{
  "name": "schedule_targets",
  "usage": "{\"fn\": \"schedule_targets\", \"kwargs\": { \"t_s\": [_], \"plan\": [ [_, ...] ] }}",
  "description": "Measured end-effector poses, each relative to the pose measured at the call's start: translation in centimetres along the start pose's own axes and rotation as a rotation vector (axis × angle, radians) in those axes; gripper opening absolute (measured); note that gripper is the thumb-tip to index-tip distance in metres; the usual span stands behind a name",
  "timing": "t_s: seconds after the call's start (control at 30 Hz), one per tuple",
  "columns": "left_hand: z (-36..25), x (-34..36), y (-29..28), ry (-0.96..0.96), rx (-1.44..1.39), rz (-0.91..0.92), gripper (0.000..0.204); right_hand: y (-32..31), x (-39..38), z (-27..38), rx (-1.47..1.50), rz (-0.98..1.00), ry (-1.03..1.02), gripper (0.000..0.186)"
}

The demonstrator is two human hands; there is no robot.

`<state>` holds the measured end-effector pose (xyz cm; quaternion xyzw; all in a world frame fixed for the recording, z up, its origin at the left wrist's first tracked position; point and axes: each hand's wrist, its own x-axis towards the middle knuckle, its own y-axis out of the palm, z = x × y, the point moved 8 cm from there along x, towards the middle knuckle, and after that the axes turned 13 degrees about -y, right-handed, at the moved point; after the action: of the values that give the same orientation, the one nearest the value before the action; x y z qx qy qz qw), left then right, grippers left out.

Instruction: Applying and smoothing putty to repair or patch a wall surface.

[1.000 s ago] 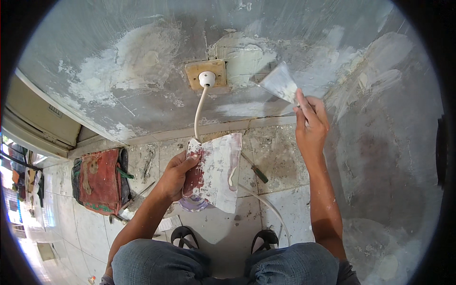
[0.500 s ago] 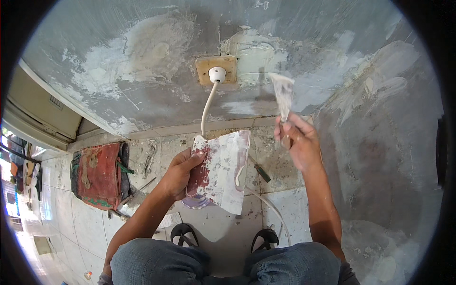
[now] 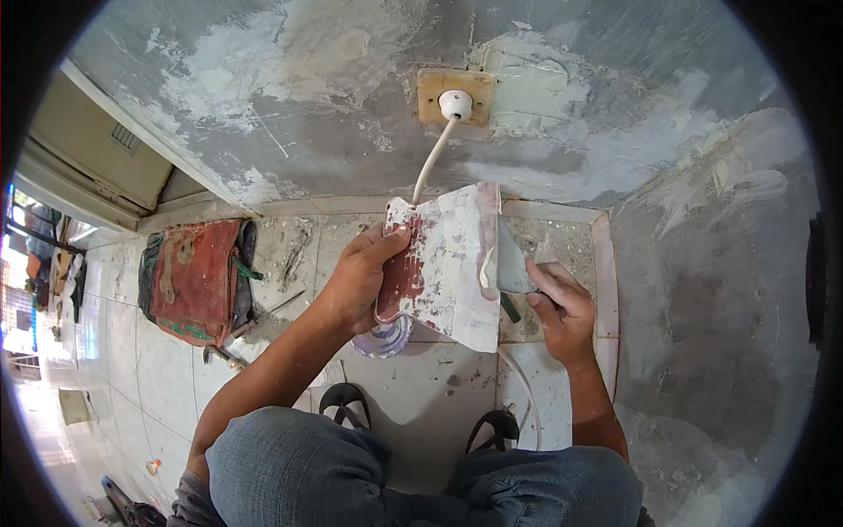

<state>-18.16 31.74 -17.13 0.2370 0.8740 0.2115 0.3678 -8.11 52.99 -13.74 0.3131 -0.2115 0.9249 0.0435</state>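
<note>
In my left hand (image 3: 360, 272) is a flat reddish board (image 3: 439, 263), heavily smeared with white paste, gripped at its left side by my fingers and thumb. My right hand (image 3: 566, 312) grips a putty knife (image 3: 514, 268), its blade against the board's right edge and partly hidden there. Behind the board, a white cable (image 3: 432, 162) runs down from a round fitting on a yellowed socket plate (image 3: 430, 88) in the patched grey wall (image 3: 307, 70). A purple-and-white round container (image 3: 382, 342) shows below the board, and a screwdriver's green handle (image 3: 509, 307) lies beyond the knife.
A worn red bag (image 3: 198, 281) lies on the dusty tiled floor (image 3: 140, 378) at left, a hammer-like tool (image 3: 224, 356) beside it. A grey wall (image 3: 702, 307) closes the right side. A cream panel (image 3: 88, 140) and clutter stand far left. My sandalled feet (image 3: 347, 404) are below.
My right hand has brought the putty knife down from near the wall to the board's right edge. The board sits higher and further right in the picture, and the view has shifted.
</note>
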Motion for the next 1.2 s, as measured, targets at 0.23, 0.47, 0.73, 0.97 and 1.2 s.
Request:
{"fn": "schedule_targets", "kwargs": {
  "t_s": [0.23, 0.47, 0.73, 0.97, 1.2],
  "plan": [
    [-0.2, 0.2, -0.3, 0.046, 0.009, 0.135, 0.02, 0.9, -0.9, -0.9, -0.049, 0.049, 0.005, 0.054],
    [-0.9, -0.2, -1.2, 0.1, 0.076, 0.119, 0.019, 1.0, -2.4, -2.5, -0.277, 0.207, -0.134, 0.051],
    [-2.3, -0.2, -1.7, 0.231, 0.155, -0.083, 0.02, -3.0, -4.8, -2.0, -0.301, -0.032, 0.183, 0.045],
    [-2.6, -2.0, -0.5, 0.452, 0.216, -0.225, 0.022, -2.3, -4.2, 2.7, -0.354, -0.06, 0.115, 0.046],
    [-2.0, -3.8, 1.8, 0.563, 0.492, -0.363, 0.024, 1.7, -6.1, 5.0, -0.392, 0.071, -0.007, 0.043]
  ]
}}
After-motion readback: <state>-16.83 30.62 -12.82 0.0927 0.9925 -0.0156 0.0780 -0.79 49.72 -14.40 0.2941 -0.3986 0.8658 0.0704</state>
